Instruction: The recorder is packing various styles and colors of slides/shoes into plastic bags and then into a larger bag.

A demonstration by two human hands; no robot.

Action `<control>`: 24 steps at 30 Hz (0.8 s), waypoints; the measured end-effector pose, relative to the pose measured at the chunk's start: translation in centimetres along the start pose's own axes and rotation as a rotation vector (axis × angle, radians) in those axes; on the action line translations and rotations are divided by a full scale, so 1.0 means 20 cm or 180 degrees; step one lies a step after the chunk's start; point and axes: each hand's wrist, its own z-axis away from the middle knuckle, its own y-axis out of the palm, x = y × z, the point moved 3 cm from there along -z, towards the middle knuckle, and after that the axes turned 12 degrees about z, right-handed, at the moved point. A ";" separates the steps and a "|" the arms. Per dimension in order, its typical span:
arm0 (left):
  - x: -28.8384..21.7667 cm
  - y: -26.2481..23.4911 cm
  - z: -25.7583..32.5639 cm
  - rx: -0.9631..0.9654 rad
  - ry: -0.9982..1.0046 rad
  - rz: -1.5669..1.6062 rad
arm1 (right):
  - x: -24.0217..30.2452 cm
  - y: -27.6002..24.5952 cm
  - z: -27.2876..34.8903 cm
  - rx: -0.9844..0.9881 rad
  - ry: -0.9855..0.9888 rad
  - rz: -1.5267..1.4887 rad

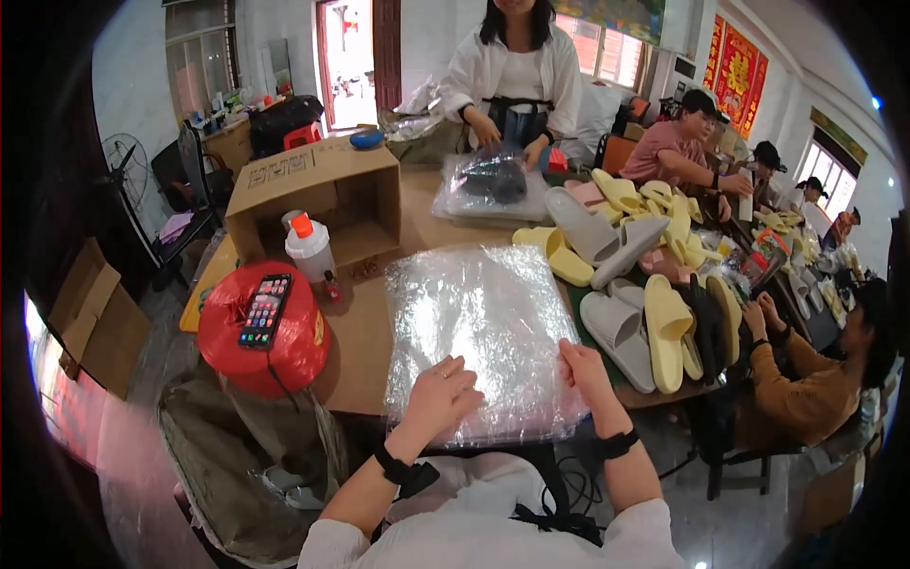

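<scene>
Clear plastic bags (479, 313) lie flat, apparently unfilled, right of the open-fronted cardboard box (313, 180); slippers (668, 327) farther right lie loose. Left hand (443, 394) rests spread atop; right hand (585, 372) seemingly pinches their edge away from the box.

A phone (265, 311) atop a red roll (223, 337), near an orange-capped bottle (311, 254) and open cardboard box (332, 173)

A stack of clear plastic bags (483, 313), roughly square, shiny and wrinkled, lies flat on the brown tabletop (355, 379), its near side at the table's front edge. The left hand (444, 394) rests over its lower middle with fingers spread a little; the right hand (583, 372) curls at its right edge.
</scene>
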 end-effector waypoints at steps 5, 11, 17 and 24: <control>-0.26 -0.03 0.02 0.0158 0.0164 -0.0564 | -0.04 0.01 0.00 0.0188 0.0132 -0.0922; -0.19 0.03 0.01 -0.0431 0.0150 -0.0479 | 0.32 0.18 0.22 0.0485 -0.1030 -0.1099; -0.33 -0.15 -0.02 -0.1019 -0.0245 0.2732 | 0.52 0.25 0.42 -0.0259 -0.3075 0.0716; -0.48 -0.26 0.04 -0.2168 -0.1082 0.6402 | 0.13 0.29 0.27 0.0921 -0.0692 -0.0591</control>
